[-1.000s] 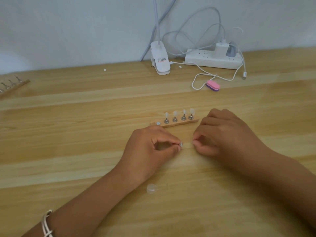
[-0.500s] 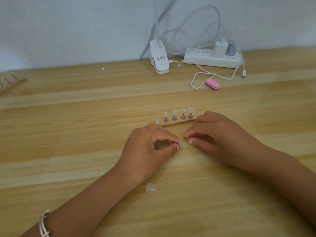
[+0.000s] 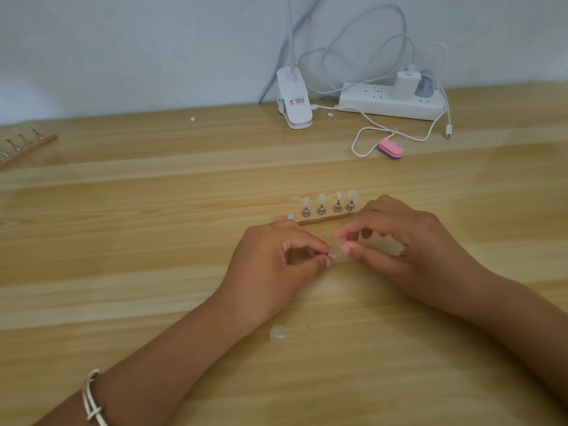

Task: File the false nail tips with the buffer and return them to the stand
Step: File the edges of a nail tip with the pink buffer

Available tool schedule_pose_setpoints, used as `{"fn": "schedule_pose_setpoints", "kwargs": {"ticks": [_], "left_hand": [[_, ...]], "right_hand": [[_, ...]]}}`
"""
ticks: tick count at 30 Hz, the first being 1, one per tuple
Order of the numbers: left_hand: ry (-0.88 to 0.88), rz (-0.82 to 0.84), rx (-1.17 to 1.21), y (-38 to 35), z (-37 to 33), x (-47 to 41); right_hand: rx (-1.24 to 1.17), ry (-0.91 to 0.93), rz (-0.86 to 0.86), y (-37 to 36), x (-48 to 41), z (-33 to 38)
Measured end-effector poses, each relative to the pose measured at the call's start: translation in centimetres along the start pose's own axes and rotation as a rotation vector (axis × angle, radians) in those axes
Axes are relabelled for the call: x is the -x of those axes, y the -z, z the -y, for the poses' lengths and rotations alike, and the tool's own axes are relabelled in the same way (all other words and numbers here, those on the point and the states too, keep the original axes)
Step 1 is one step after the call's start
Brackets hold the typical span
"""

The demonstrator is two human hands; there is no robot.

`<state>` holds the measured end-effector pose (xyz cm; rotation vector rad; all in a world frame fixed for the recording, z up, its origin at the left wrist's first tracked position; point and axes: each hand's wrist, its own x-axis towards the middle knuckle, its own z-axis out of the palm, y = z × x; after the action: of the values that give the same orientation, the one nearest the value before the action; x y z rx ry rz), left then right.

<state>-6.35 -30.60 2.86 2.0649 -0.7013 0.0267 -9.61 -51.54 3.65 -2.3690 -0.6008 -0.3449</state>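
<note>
A wooden stand (image 3: pixel 313 220) lies mid-table with several metal pegs, each topped by a clear false nail tip (image 3: pixel 321 198). Its leftmost spot (image 3: pixel 290 216) carries no peg. Just in front of the stand, my left hand (image 3: pixel 270 272) pinches a small metal peg (image 3: pixel 331 254) between thumb and forefinger. My right hand (image 3: pixel 408 250) pinches a clear nail tip (image 3: pixel 339 245) right against that peg. Another loose clear tip (image 3: pixel 281 333) lies on the table near my left wrist. The pink and purple buffer (image 3: pixel 390 149) lies far back, untouched.
A white clip lamp (image 3: pixel 294 103), a power strip (image 3: pixel 390 101) and looping white cables (image 3: pixel 365 136) line the back edge by the wall. A second peg stand (image 3: pixel 24 149) sits at the far left. The wooden table (image 3: pixel 153 241) fills the view.
My right hand has slid left and lifted its fingers, bringing the clear tip up against the peg in my left hand. My left hand has barely moved.
</note>
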Motion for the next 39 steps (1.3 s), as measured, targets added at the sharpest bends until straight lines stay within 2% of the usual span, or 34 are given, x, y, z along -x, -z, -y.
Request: {"fn": "schedule_pose_setpoints", "kwargs": {"ticks": [4, 11, 27, 36, 39], "left_hand": [[-0.007, 0.002, 0.005, 0.1, -0.1, 0.0], [0.020, 0.002, 0.028, 0.2, -0.3, 0.0], [0.066, 0.010, 0.071, 0.3, -0.1, 0.0], [0.072, -0.002, 0.064, 0.3, 0.1, -0.1], [0.061, -0.011, 0.071, 0.3, 0.2, -0.2]], "right_hand": [[0.071, 0.091, -0.025, -0.8, -0.1, 0.4], [0.096, 0.147, -0.088, -1.6, -0.1, 0.1], [0.046, 0.162, -0.134, -1.9, -0.1, 0.2], [0.004, 0.093, -0.063, -1.7, -0.6, 1.1], [0.058, 0.080, -0.037, -1.5, -0.8, 1.5]]}}
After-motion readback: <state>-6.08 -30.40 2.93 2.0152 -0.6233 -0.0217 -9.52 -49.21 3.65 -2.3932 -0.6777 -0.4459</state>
